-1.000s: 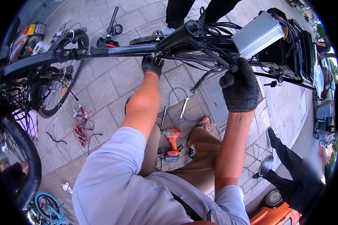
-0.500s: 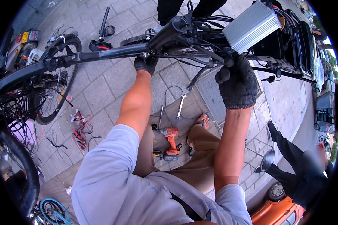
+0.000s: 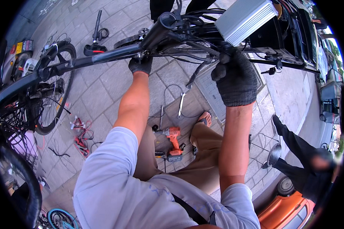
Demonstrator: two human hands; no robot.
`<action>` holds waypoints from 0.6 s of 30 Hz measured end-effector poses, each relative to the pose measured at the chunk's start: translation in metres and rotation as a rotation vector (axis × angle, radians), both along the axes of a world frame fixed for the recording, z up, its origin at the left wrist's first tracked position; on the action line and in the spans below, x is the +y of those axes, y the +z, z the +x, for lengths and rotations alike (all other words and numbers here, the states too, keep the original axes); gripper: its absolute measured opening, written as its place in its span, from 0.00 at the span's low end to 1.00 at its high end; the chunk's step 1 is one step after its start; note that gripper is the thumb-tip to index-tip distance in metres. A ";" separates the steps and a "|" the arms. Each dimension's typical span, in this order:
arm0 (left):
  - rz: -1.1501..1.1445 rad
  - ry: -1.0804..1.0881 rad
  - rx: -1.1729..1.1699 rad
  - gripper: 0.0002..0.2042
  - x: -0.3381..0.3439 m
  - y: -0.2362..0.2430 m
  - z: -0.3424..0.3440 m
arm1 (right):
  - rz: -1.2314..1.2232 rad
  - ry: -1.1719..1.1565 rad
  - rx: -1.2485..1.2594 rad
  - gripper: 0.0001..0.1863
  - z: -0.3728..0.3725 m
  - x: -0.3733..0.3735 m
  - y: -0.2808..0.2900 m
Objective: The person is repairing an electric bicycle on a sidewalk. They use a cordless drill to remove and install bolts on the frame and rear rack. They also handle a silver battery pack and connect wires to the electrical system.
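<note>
A dark bike frame (image 3: 103, 55) runs across the upper part of the head view. My left hand (image 3: 140, 65), in a black knit glove, is against the underside of its tube near a bolted joint, closed round it, with the fingertips hidden behind. My right hand (image 3: 237, 82), gloved alike, is raised under a ribbed silver metal box (image 3: 245, 21). Its fingers are curled closed beside black cables (image 3: 202, 42), and what they hold is hidden. Between my legs lies an orange and black power drill (image 3: 174, 140). A wrench (image 3: 181, 105) rests on the paving.
Another wheel (image 3: 51, 87) stands at the left, with tangled wires below. A black saddle (image 3: 94, 49) lies beyond the frame. Red-handled leads (image 3: 81, 143) are on the ground. A person in dark clothes (image 3: 294, 152) and an orange car (image 3: 288, 210) are at the lower right.
The bike, silver box and both my hands appear shifted slightly to the left and upward in the picture, along with most of the scene. Both hands keep much the same hold.
</note>
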State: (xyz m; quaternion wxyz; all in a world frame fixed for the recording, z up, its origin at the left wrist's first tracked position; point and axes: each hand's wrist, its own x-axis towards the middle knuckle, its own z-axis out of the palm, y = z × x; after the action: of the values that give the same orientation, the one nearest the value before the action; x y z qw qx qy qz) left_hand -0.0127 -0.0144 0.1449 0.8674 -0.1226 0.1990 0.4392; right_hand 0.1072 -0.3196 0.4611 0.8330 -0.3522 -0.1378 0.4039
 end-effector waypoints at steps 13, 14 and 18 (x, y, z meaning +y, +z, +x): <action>0.238 -0.013 0.203 0.25 0.005 0.000 0.009 | 0.004 0.028 -0.009 0.18 0.006 -0.001 -0.008; 0.266 -0.016 0.236 0.26 0.005 0.002 0.010 | -0.010 0.008 -0.015 0.18 0.006 0.000 -0.008; 0.115 -0.196 0.257 0.28 0.010 0.000 0.000 | -0.092 -0.107 -0.038 0.13 0.005 0.008 -0.003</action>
State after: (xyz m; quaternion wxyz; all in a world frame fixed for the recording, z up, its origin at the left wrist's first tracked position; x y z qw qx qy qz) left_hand -0.0126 -0.0046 0.1447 0.8790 0.0044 0.2939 0.3755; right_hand 0.1126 -0.3116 0.4579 0.8334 -0.4048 -0.1160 0.3580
